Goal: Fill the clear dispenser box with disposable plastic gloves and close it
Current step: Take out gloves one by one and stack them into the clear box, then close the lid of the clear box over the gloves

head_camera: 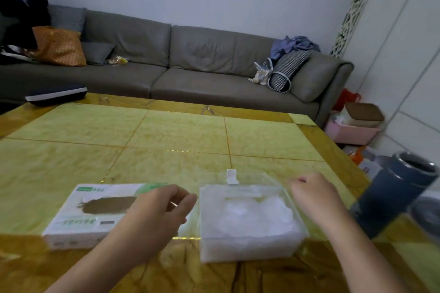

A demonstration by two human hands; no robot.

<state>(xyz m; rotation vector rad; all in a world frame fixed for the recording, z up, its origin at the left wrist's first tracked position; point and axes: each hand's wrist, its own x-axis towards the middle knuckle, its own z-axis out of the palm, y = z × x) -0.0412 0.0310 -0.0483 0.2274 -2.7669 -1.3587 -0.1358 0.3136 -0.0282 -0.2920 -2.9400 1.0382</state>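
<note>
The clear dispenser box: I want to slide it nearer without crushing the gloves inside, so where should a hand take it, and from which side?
Probably by its two long side walls, low down, one hand coming in from each side. The clear dispenser box looks open-topped and the plastic gloves are heaped inside, so reaching from above would press them. The left hand and right hand flank it.

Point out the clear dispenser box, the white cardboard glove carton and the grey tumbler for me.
clear dispenser box [247, 248]: head view, near front wall.
white cardboard glove carton [78, 226]: head view, printed top face.
grey tumbler [390, 195]: head view, side of body.
</note>
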